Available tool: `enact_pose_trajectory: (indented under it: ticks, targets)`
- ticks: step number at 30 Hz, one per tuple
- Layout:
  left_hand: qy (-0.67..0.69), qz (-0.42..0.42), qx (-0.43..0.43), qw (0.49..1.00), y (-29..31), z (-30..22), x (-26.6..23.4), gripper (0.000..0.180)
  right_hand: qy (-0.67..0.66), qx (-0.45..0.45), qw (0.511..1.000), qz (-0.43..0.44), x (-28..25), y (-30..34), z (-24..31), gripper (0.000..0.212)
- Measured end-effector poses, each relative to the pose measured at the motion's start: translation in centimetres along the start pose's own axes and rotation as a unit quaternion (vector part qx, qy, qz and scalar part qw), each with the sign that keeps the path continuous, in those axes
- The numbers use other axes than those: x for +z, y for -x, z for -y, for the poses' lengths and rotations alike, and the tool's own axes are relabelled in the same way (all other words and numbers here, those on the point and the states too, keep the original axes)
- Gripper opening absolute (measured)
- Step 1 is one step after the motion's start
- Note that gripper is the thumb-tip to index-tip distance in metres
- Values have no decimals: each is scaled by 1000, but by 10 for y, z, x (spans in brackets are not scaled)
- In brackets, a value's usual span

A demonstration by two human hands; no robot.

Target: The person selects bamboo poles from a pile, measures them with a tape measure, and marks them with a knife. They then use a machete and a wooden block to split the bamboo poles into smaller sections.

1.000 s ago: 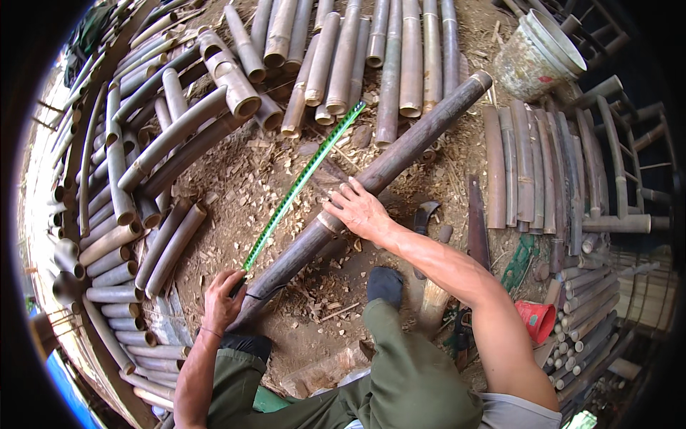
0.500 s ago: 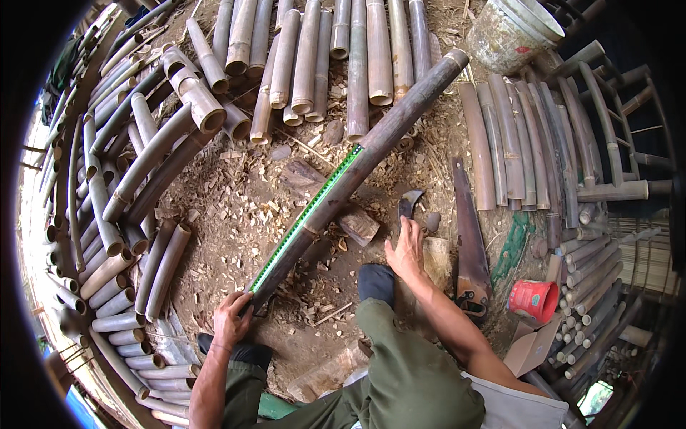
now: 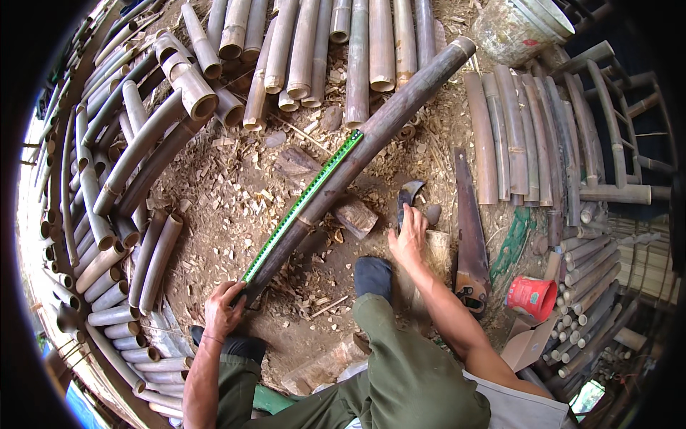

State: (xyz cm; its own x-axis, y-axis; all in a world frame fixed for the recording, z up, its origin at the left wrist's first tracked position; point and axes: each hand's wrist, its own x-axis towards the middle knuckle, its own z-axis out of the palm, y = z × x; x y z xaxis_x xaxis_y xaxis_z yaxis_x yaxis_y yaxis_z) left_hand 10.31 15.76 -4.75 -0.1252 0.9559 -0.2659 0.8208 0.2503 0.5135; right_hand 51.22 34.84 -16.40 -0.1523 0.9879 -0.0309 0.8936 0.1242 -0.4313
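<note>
Green measuring strip (image 3: pixel 303 200) along a dark bamboo pole (image 3: pixel 337 180)

The pole slants across the ground, with the strip along its upper left side, from the near end to past the middle. At the pole's near end, the left hand (image 3: pixel 223 311) pinches the strip's lower end; whether it also grips the pole, I cannot tell. Right of the pole, the right hand (image 3: pixel 411 239) has fingertips at the handle of a hooked knife (image 3: pixel 409 193), fingers partly bent; whether they have closed round it, I cannot tell.

To do this well, I would keep the strip flat and straight on the bamboo, its end held firmly, and stop the pole from rolling. The knife is best taken by its handle, clear of the hooked blade.

Counted: 1 pole, 1 strip, 1 knife. Further right of the pole are 1 saw (image 3: pixel 470 222) and 1 red container (image 3: pixel 522 297). Right of its far end sits 1 stained bucket (image 3: pixel 518 32). Left of its near half, 2 short dark tubes (image 3: pixel 163 261) lie together. Bamboo tubes (image 3: pixel 381 43) beyond the pole's far half overlap too much for a sure count.
</note>
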Motion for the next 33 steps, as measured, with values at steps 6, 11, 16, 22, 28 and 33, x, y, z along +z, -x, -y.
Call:
enact_pose_trajectory:
  ticks: [6, 11, 16, 22, 28, 33]
  targets:
    - [-5, 6, 15, 1000, 1, 1, 0, 31, -15, 6, 1000, 24, -9, 0, 2, 75]
    - [0, 0, 26, 1000, 3, 4, 0, 30, -22, 17, 999, 45, -11, -3, 7, 75]
    - [-11, 1, 44, 999, 4, 10, -2, 30, -25, 14, 999, 30, -7, 1, 1, 78]
    - [-21, 6, 29, 999, 8, 18, 4, 29, -44, 15, 999, 28, 1, -1, -13, 86]
    - [-13, 18, 7, 1000, 9, 17, 4, 29, -35, 52, 995, 76, -12, -7, 2, 86]
    - [4, 8, 15, 1000, 8, 15, 2, 29, -24, 57, 995, 74, -9, -11, -3, 88]
